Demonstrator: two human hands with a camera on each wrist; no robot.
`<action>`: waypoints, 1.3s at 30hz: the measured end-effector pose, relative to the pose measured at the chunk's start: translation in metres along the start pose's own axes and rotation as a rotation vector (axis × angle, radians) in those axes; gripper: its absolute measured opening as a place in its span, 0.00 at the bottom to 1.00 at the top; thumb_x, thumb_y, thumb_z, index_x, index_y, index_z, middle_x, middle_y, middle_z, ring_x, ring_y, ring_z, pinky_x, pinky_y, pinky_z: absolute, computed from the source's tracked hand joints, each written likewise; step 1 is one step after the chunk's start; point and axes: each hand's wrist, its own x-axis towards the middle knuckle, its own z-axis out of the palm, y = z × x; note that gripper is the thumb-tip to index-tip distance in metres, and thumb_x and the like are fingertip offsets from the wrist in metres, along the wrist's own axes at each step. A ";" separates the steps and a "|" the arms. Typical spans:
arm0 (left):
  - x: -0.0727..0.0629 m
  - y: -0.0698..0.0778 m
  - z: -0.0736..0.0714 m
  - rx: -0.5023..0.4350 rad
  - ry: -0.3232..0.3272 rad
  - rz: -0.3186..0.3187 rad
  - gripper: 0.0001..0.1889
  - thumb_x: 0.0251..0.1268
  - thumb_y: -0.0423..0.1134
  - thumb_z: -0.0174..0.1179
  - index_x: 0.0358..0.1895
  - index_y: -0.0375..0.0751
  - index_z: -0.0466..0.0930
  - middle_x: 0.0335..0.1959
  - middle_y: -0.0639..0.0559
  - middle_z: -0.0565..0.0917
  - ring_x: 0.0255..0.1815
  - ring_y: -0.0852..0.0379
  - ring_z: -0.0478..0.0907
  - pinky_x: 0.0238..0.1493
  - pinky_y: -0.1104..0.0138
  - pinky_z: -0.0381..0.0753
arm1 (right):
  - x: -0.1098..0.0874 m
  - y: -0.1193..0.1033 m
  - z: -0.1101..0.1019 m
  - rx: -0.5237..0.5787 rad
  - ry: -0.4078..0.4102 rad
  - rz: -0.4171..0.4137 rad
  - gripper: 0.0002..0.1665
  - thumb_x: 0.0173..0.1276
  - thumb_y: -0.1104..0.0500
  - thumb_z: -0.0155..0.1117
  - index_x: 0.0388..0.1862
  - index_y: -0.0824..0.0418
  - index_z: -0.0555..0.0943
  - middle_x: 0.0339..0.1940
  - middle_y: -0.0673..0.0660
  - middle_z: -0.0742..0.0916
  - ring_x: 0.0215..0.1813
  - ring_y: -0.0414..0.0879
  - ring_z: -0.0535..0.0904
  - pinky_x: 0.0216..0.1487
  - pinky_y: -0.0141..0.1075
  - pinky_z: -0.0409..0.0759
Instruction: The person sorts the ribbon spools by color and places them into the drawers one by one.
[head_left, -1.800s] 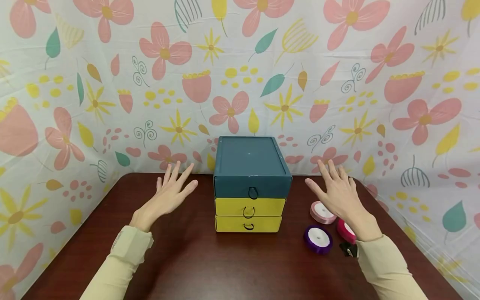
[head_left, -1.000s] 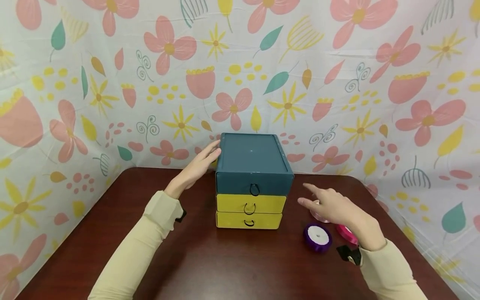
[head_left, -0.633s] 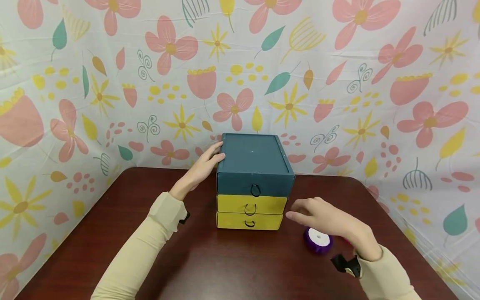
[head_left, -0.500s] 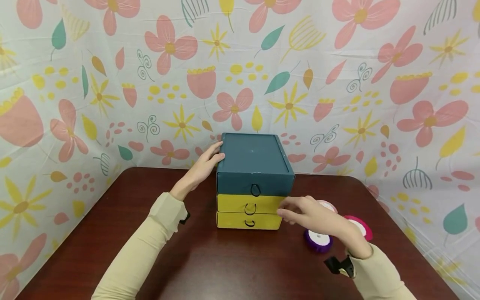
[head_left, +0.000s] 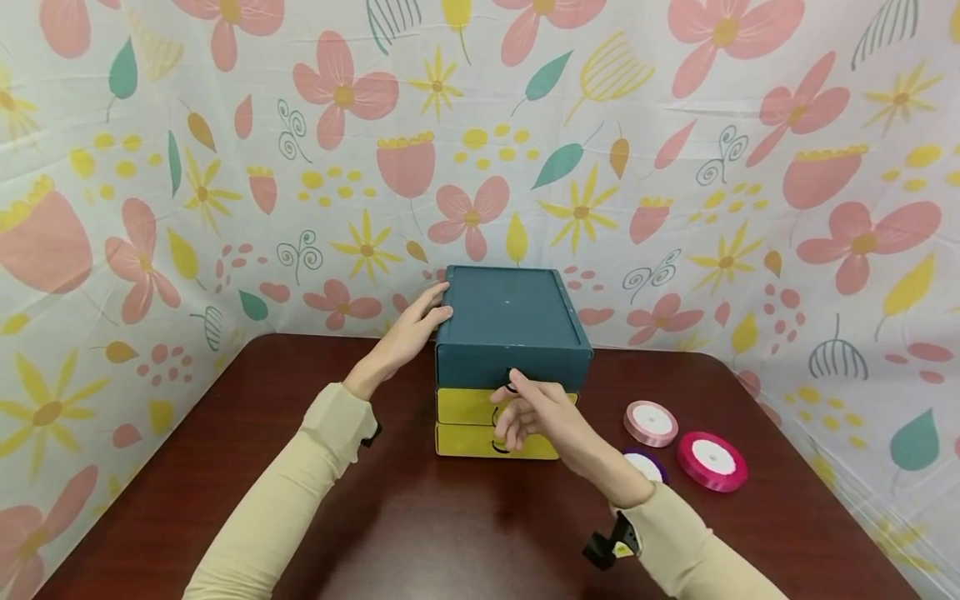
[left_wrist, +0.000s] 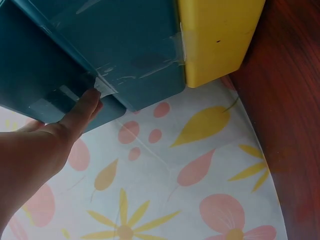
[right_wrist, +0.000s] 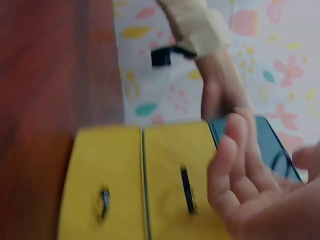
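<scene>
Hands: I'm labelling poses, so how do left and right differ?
The left hand touches the left edge of the teal box; the right hand hovers in front of the yellow drawers. The left hand lies fairly straight, the right hand loosely curled. Both have cream sleeves.

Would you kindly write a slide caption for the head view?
Left hand against the drawer unit, right hand before it, three ribbon spools on the table.

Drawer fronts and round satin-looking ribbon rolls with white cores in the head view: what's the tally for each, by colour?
Rectangular teal drawer front: 1
Rectangular yellow drawer fronts: 2
Round pale-pink ribbon roll: 1
Round hot-pink ribbon roll: 1
Round purple ribbon roll, partly hidden: 1
Total: 6
</scene>
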 end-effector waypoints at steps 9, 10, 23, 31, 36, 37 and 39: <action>-0.003 0.009 0.000 0.016 -0.022 -0.001 0.30 0.79 0.50 0.39 0.79 0.56 0.42 0.80 0.47 0.45 0.80 0.48 0.44 0.75 0.46 0.53 | 0.007 -0.001 0.012 0.231 0.060 0.032 0.27 0.79 0.43 0.41 0.41 0.66 0.72 0.18 0.49 0.80 0.22 0.42 0.75 0.32 0.35 0.79; -0.003 0.009 0.000 0.017 -0.024 0.002 0.30 0.79 0.50 0.38 0.79 0.56 0.43 0.80 0.48 0.45 0.80 0.48 0.44 0.75 0.46 0.53 | 0.007 -0.001 0.012 0.232 0.058 0.026 0.26 0.79 0.44 0.41 0.40 0.66 0.71 0.18 0.49 0.80 0.22 0.42 0.74 0.32 0.35 0.78; 0.001 0.001 0.001 0.028 -0.008 0.022 0.30 0.78 0.53 0.38 0.78 0.58 0.46 0.79 0.47 0.48 0.79 0.48 0.50 0.72 0.47 0.60 | -0.002 0.003 0.018 0.182 0.061 -0.019 0.25 0.79 0.45 0.42 0.34 0.66 0.69 0.13 0.48 0.75 0.20 0.43 0.72 0.32 0.35 0.76; 0.001 0.001 0.001 0.040 -0.009 0.029 0.30 0.78 0.54 0.38 0.78 0.58 0.46 0.79 0.46 0.49 0.79 0.47 0.51 0.72 0.46 0.60 | -0.012 0.005 0.023 0.144 0.053 -0.049 0.25 0.79 0.45 0.42 0.32 0.64 0.69 0.12 0.50 0.73 0.18 0.43 0.72 0.31 0.37 0.77; 0.001 0.000 0.001 0.047 -0.007 0.029 0.30 0.78 0.54 0.38 0.78 0.59 0.46 0.79 0.47 0.48 0.79 0.47 0.50 0.73 0.46 0.58 | -0.018 0.005 0.027 0.139 0.057 -0.064 0.25 0.79 0.45 0.42 0.31 0.65 0.69 0.12 0.49 0.73 0.18 0.42 0.72 0.30 0.37 0.77; 0.001 0.000 0.000 0.047 -0.007 0.027 0.30 0.78 0.54 0.38 0.78 0.59 0.45 0.79 0.47 0.48 0.79 0.47 0.50 0.73 0.46 0.58 | -0.020 0.005 0.028 0.138 0.056 -0.066 0.25 0.79 0.45 0.43 0.31 0.65 0.69 0.12 0.49 0.73 0.18 0.42 0.72 0.29 0.37 0.77; 0.002 0.000 0.000 0.045 -0.011 0.024 0.29 0.78 0.53 0.38 0.78 0.59 0.45 0.79 0.47 0.48 0.79 0.47 0.50 0.73 0.46 0.57 | -0.022 0.005 0.030 0.136 0.054 -0.072 0.25 0.79 0.45 0.43 0.31 0.64 0.69 0.12 0.49 0.73 0.17 0.41 0.72 0.29 0.36 0.78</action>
